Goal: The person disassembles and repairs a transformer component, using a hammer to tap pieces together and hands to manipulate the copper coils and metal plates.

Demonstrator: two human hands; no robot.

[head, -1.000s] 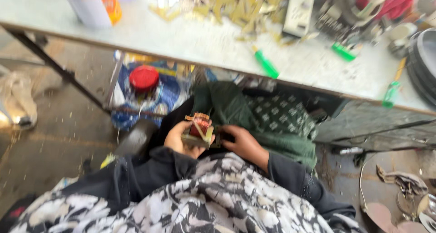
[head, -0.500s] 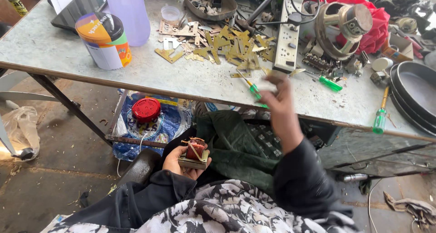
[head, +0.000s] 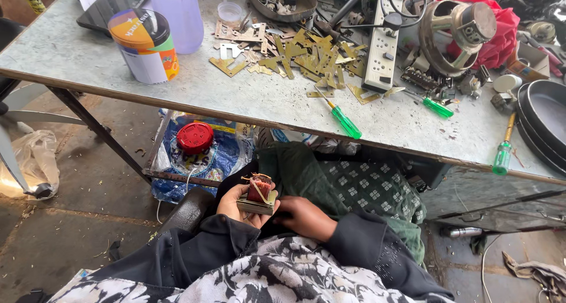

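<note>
Head view, seated worker at a metal table point(head: 247, 99): the left hand point(head: 236, 204) is cupped closed around a small transformer point(head: 257, 194) with red winding and a metal core, held upright over the lap below the table edge. The right hand point(head: 305, 216) rests just beside it with fingers curled, apparently touching the core's side, though its grip cannot be told. On the table lie loose brass-coloured laminations point(head: 295, 58) and a green-handled screwdriver point(head: 342, 119)
</note>
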